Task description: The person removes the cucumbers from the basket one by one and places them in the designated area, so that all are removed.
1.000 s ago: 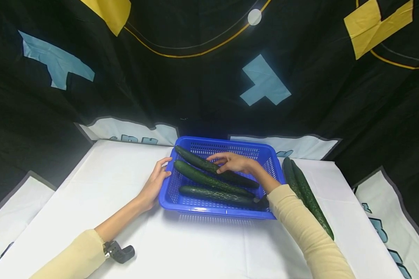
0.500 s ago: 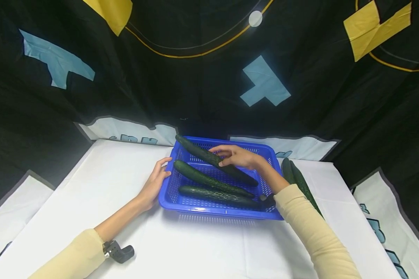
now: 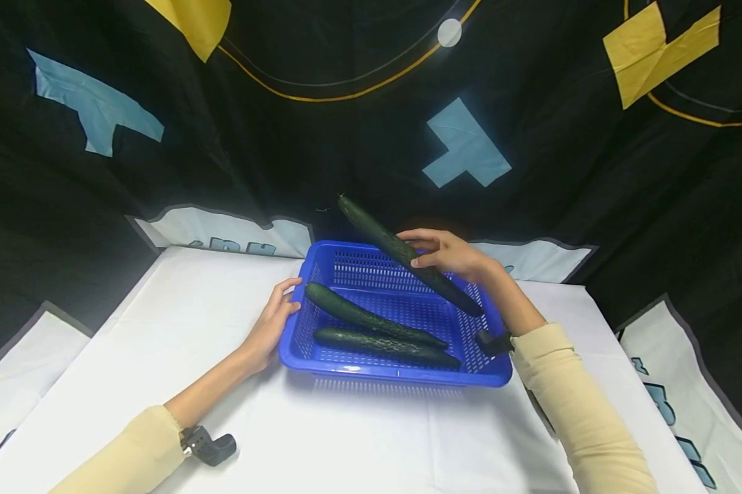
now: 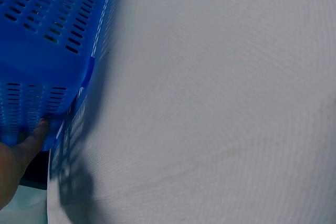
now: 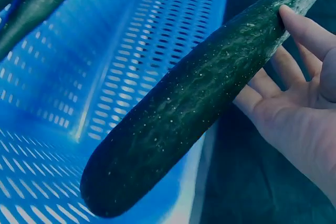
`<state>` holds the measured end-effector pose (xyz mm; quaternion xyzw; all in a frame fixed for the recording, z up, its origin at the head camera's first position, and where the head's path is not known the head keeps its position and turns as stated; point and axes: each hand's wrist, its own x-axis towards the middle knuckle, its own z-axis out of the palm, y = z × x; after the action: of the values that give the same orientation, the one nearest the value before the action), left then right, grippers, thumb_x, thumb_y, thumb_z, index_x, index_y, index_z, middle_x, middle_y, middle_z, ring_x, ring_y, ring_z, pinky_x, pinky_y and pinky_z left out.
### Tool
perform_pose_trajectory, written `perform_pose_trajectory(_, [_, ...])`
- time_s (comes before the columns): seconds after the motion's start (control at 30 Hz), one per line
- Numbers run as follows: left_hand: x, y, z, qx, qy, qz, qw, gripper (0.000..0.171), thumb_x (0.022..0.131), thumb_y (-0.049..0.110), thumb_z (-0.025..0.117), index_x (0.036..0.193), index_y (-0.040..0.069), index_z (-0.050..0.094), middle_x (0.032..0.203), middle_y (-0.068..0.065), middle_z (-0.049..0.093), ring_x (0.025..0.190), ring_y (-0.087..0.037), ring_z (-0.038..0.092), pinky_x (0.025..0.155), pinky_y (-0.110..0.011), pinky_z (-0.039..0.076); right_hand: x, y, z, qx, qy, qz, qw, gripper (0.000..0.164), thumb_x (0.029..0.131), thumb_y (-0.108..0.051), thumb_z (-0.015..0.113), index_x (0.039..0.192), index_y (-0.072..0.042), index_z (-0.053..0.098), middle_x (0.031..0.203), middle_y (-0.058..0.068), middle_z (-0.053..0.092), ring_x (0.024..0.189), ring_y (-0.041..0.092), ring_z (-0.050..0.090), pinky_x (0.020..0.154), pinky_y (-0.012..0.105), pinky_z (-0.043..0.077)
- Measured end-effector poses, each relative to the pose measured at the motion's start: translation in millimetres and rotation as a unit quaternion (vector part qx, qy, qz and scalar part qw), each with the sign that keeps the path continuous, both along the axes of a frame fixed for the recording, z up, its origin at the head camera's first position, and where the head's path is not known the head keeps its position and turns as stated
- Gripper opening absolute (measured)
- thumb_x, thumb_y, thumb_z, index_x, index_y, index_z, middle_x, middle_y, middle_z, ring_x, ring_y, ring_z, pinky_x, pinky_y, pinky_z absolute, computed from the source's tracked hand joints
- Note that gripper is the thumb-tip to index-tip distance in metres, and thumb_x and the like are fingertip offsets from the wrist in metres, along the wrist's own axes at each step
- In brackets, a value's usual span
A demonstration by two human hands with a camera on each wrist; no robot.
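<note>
My right hand (image 3: 448,254) pinches a long dark green cucumber (image 3: 383,237) near its middle, thumb on one side and fingers on the other. The cucumber is tilted, far end up past the back rim, near end over the right part of a blue plastic basket (image 3: 396,374). Inside the basket lie an upper cucumber (image 3: 371,319) and a lower cucumber (image 3: 386,348), side by side. My left hand (image 3: 272,329) holds the basket's left rim; the left wrist view shows a finger (image 4: 38,134) against its slotted wall.
A white-covered table (image 3: 358,439) bears the basket. Just beyond its back edge hangs a black cloth (image 3: 358,158) with blue and yellow shapes. Right of the basket, a dark green strip (image 3: 540,412) shows beside the right sleeve (image 3: 583,405), which hides most of it.
My right hand has lifted the cucumber off the basket floor and moved it up and to the right. The left hand stays at the rim. The right sleeve now covers the cucumbers outside the basket.
</note>
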<state>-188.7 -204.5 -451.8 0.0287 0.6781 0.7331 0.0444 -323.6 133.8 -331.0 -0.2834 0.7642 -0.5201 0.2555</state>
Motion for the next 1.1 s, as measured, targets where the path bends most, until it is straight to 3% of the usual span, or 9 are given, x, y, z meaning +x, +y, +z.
perform_pose_trajectory(0.23, [-0.5,0,1.0,-0.001,0.001,-0.003,1.0000,0.053,0.103,0.011,0.033,0.155,0.016,0.023,0.156,-0.022,0.027,0.132,-0.048,0.043,0.098,-0.049,0.050,5.4,22,23.1,-0.013,0.006,-0.057,0.998,0.058,0.096,-0.005,0.064,0.150,-0.012,0.044,0.145,0.014,0.050,0.124,0.033,0.055,0.101,0.052,0.048])
perform_pose_trajectory(0.5, [-1.0,-1,0.6,-0.006,0.000,0.001,1.0000,0.053,0.103,0.011,0.033,0.155,0.016,0.023,0.155,-0.022,0.028,0.131,-0.048,0.044,0.099,-0.048,0.050,11.3,55,38.7,0.038,0.040,-0.151,0.987,0.063,0.094,-0.014,0.069,0.151,-0.018,0.043,0.154,0.010,0.041,0.137,0.035,0.040,0.108,0.066,0.033])
perform_pose_trajectory(0.73, [-0.1,0,0.8,-0.003,0.003,0.002,1.0000,0.053,0.103,0.011,0.034,0.154,0.016,0.024,0.154,-0.022,0.029,0.132,-0.047,0.043,0.099,-0.048,0.050,18.3,96,38.6,0.065,0.029,-0.193,0.979,0.066,0.095,-0.015,0.067,0.155,-0.017,0.037,0.160,0.012,0.029,0.144,0.039,0.026,0.109,0.070,0.025])
perform_pose_trajectory(0.93, [0.2,0,1.5,-0.001,0.003,0.000,1.0000,0.053,0.103,0.010,0.033,0.154,0.016,0.023,0.154,-0.022,0.030,0.131,-0.047,0.044,0.097,-0.046,0.051,27.3,132,29.6,0.063,0.006,-0.219,0.974,0.067,0.098,-0.014,0.064,0.157,-0.011,0.031,0.159,0.019,0.030,0.140,0.043,0.033,0.110,0.067,0.028])
perform_pose_trajectory(1.1, [-0.2,0,0.8,0.000,0.003,0.001,1.0000,0.053,0.103,0.011,0.033,0.154,0.016,0.023,0.153,-0.021,0.030,0.130,-0.047,0.044,0.097,-0.046,0.052,36.7,165,18.5,0.065,-0.018,-0.234,0.970,0.070,0.099,-0.018,0.063,0.158,-0.009,0.026,0.161,0.023,0.021,0.142,0.045,0.029,0.111,0.065,0.028])
